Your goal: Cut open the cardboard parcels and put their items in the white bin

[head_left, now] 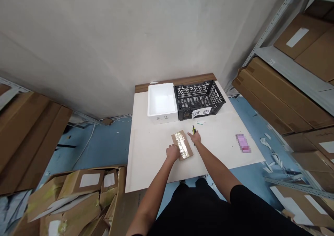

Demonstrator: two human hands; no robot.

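A small flat cardboard box [185,146] lies tilted on the white table, with shiny clear tape down its top. My left hand [172,152] grips its left edge, fingers curled. Just right of the box, my right hand [195,137] is around a yellow-and-black utility knife [193,129], whose front end points toward the crates. The thumb sticks out to the left and the other fingers are bent; part of the knife is hidden under the hand.
Behind the box stand a white foam box [163,118] and a black plastic crate [186,114] with a paper label. A pixelated pink item [243,143] lies at the table's right. A large carton of boxes [121,184] stands front left; shelves with cartons [287,93] rise at right.
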